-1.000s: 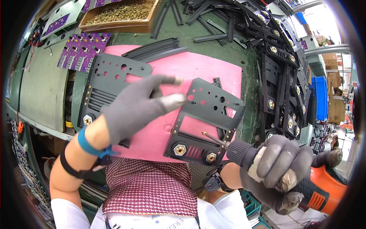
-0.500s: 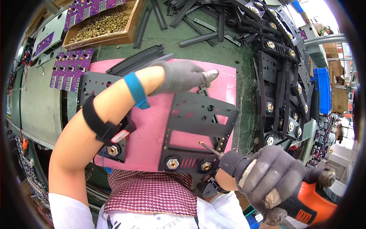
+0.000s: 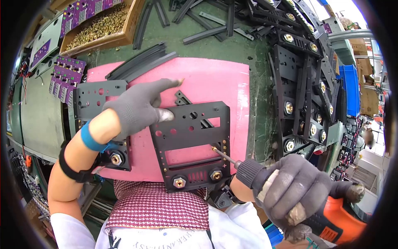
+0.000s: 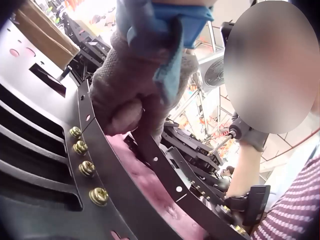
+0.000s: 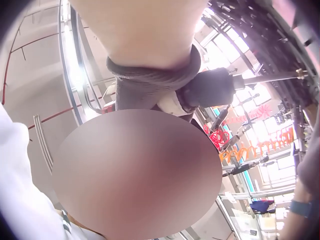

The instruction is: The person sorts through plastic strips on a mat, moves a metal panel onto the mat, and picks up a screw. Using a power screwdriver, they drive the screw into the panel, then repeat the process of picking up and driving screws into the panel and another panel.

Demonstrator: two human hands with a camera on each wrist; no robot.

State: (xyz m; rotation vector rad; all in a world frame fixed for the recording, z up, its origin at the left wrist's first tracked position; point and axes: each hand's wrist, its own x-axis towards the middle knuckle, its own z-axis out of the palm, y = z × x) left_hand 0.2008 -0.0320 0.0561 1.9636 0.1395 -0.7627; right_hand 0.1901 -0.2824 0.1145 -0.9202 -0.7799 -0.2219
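Note:
My gloved right hand (image 3: 296, 189) grips an orange and black power screwdriver (image 3: 338, 220). A small brass screw (image 3: 214, 148) sits at the tip of its long bit, over the near right side of a black metal panel (image 3: 178, 143). That panel lies on a pink mat (image 3: 207, 74), with two brass fittings on its near edge. My gloved left hand (image 3: 137, 103) has its index finger stretched out and its thumb at the panel's upper left corner. Beneath the panel, a dark strip (image 3: 182, 98) sticks out. In the left wrist view brass screws (image 4: 87, 168) line a second panel's edge.
The second black panel (image 3: 89, 89) lies left, partly behind the left arm. Long black strips (image 3: 141, 62) rest at the mat's far edge. A box of brass parts (image 3: 124, 35) and purple circuit boards (image 3: 64, 79) stand far left. Assembled black panels (image 3: 286, 62) are stacked right.
My left hand has come back from beyond the panel to its upper left corner. The panel has shifted left and turned straighter. The right hand still holds the screwdriver, its bit over the panel.

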